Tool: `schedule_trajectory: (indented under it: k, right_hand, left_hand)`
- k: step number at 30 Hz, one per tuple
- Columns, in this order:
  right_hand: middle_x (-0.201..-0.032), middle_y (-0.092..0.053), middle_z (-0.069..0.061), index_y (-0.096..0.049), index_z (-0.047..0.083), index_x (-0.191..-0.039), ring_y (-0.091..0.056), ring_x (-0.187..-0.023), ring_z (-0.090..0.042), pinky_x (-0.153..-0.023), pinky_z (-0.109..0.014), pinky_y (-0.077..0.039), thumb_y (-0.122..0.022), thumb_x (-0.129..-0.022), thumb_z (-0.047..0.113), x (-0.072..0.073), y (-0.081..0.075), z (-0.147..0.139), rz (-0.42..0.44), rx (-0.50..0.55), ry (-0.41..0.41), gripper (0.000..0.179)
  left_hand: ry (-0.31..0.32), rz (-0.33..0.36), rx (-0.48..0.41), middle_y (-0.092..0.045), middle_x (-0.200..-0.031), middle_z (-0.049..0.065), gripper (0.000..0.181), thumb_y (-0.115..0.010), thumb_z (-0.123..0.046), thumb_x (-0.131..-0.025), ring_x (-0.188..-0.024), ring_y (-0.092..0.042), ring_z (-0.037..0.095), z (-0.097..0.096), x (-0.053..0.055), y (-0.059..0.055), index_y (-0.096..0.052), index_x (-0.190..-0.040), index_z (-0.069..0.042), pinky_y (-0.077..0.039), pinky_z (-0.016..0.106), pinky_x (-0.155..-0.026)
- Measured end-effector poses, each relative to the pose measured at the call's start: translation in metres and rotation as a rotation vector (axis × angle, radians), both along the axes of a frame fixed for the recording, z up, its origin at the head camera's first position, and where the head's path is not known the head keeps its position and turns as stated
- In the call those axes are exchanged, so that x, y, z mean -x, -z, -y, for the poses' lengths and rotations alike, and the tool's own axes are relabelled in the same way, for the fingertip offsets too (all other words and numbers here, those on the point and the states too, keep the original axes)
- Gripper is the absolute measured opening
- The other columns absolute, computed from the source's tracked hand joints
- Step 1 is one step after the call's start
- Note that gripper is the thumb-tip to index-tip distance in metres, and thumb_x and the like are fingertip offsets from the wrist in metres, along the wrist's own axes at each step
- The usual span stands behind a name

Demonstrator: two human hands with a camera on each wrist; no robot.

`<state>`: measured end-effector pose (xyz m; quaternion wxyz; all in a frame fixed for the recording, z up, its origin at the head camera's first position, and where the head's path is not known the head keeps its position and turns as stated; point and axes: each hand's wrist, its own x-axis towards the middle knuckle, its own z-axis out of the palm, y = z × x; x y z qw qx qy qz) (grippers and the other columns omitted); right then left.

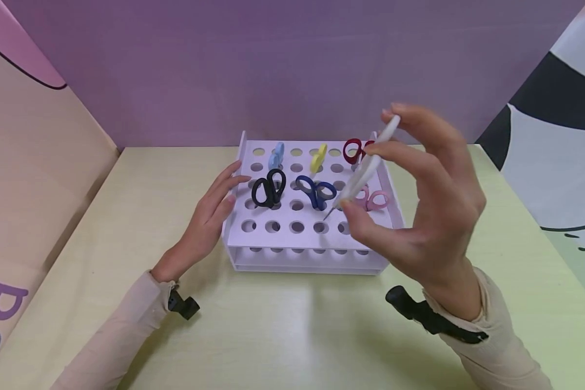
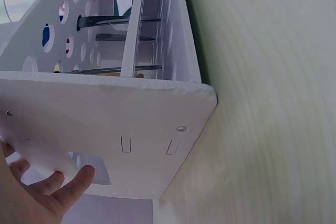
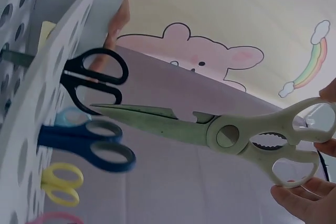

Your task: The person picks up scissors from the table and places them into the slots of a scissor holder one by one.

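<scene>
My right hand (image 1: 434, 200) pinches white-handled kitchen scissors (image 3: 227, 136) by the handle loops, above the front right of a white rack (image 1: 285, 238) with rows of round holes. Their blades look closed and point toward the rack, the tip apart from it. My left hand (image 1: 200, 227) rests against the rack's left side panel, fingers by the cut-out in the left wrist view. Standing in the holes are black scissors (image 1: 269, 192), dark blue scissors (image 1: 315, 192), light blue scissors (image 1: 275, 156), yellow scissors (image 1: 318, 158), red scissors (image 1: 353, 141) and pink scissors (image 1: 369, 203), handles up.
The rack stands on a pale wooden table (image 1: 273, 330), near a purple back wall (image 1: 273, 70). Printed side panels flank the table. Below the rack's top, a lower shelf (image 2: 137, 24) shows in the left wrist view, with blades passing down to it.
</scene>
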<state>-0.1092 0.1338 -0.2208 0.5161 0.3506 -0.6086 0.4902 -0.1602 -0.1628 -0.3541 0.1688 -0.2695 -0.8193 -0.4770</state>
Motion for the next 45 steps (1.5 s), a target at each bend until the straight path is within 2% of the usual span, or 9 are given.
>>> schedule_trajectory:
  k: [7, 11, 21, 27, 31, 34, 37, 41, 45]
  right_hand:
    - [-0.122, -0.064, -0.022, -0.07, -0.003, -0.096, -0.062, -0.108, -0.038, -0.095, -0.041, -0.05, -0.076, -0.073, 0.032, 0.003, 0.003, 0.018, 0.05, -0.097, -0.011, 0.042]
    - [-0.123, -0.063, -0.021, -0.07, -0.002, -0.098, -0.061, -0.108, -0.036, -0.093, -0.037, -0.05, -0.076, -0.074, 0.033, 0.004, 0.006, 0.025, 0.067, -0.125, -0.015, 0.043]
    - [-0.123, -0.061, -0.025, -0.069, -0.003, -0.102, -0.06, -0.112, -0.037, -0.094, -0.043, -0.051, -0.076, -0.078, 0.027, 0.007, 0.01, 0.045, 0.03, -0.146, -0.107, 0.039]
    - [-0.13, -0.056, -0.024, -0.068, -0.001, -0.108, -0.057, -0.119, -0.034, -0.097, -0.04, -0.051, -0.078, -0.077, 0.024, 0.016, 0.033, 0.051, 0.104, -0.256, -0.138, 0.041]
    - [-0.136, -0.05, -0.025, -0.066, -0.001, -0.112, -0.06, -0.113, -0.028, -0.096, -0.036, -0.052, -0.082, -0.074, 0.019, 0.023, 0.063, 0.054, 0.194, -0.389, -0.158, 0.046]
    - [-0.138, -0.046, -0.025, -0.064, -0.001, -0.114, -0.064, -0.103, -0.025, -0.095, -0.035, -0.052, -0.082, -0.074, 0.018, 0.026, 0.077, 0.055, 0.245, -0.446, -0.166, 0.047]
    - [-0.141, -0.045, -0.023, -0.063, 0.001, -0.116, -0.065, -0.102, -0.024, -0.095, -0.036, -0.052, -0.081, -0.076, 0.02, 0.025, 0.079, 0.057, 0.275, -0.466, -0.156, 0.047]
    - [-0.144, -0.044, -0.021, -0.062, 0.003, -0.118, -0.06, -0.116, -0.027, -0.097, -0.036, -0.052, -0.08, -0.078, 0.023, 0.023, 0.077, 0.057, 0.307, -0.508, -0.121, 0.048]
    - [-0.145, -0.045, -0.021, -0.061, 0.001, -0.118, -0.06, -0.117, -0.027, -0.1, -0.037, -0.05, -0.078, -0.079, 0.022, 0.021, 0.077, 0.056, 0.296, -0.522, -0.111, 0.047]
  left_hand:
    - [0.001, 0.001, 0.0, -0.031, -0.161, -0.001, 0.04, -0.039, -0.011, -0.103, -0.148, -0.026, 0.017, -0.004, -0.001, -0.001, -0.056, -0.139, -0.01, -0.024, 0.049, -0.118]
    - [-0.001, 0.002, -0.001, -0.031, -0.161, -0.001, 0.039, -0.039, -0.013, -0.103, -0.148, -0.026, 0.017, -0.005, -0.002, -0.002, -0.056, -0.138, -0.01, -0.025, 0.049, -0.118]
    - [-0.017, -0.006, 0.013, -0.032, -0.16, -0.003, 0.04, -0.039, -0.015, -0.103, -0.148, -0.027, 0.016, -0.008, -0.003, -0.003, -0.057, -0.139, -0.012, -0.026, 0.048, -0.117]
    - [-0.009, 0.021, 0.008, -0.031, -0.161, -0.002, 0.04, -0.039, -0.013, -0.103, -0.148, -0.027, 0.016, -0.01, -0.005, 0.001, -0.056, -0.139, -0.012, -0.029, 0.049, -0.116]
    - [0.002, 0.028, 0.021, -0.029, -0.162, -0.002, 0.04, -0.039, -0.013, -0.104, -0.147, -0.027, 0.017, -0.012, -0.006, 0.0, -0.055, -0.14, -0.011, -0.034, 0.051, -0.112]
    - [0.006, 0.027, 0.037, -0.027, -0.162, -0.003, 0.04, -0.039, -0.013, -0.104, -0.148, -0.027, 0.017, -0.013, -0.006, -0.001, -0.054, -0.141, -0.011, -0.037, 0.052, -0.11]
    - [0.003, 0.022, 0.042, -0.028, -0.162, -0.003, 0.039, -0.04, -0.014, -0.104, -0.148, -0.027, 0.018, -0.013, -0.005, -0.002, -0.054, -0.141, -0.011, -0.036, 0.051, -0.111]
    - [-0.004, 0.015, 0.037, -0.029, -0.162, -0.002, 0.039, -0.04, -0.013, -0.104, -0.148, -0.027, 0.018, -0.011, -0.005, -0.001, -0.055, -0.14, -0.012, -0.032, 0.049, -0.113]
    - [-0.008, 0.018, 0.032, -0.03, -0.162, -0.002, 0.04, -0.039, -0.012, -0.104, -0.148, -0.026, 0.017, -0.012, -0.005, 0.001, -0.055, -0.14, -0.012, -0.031, 0.05, -0.115]
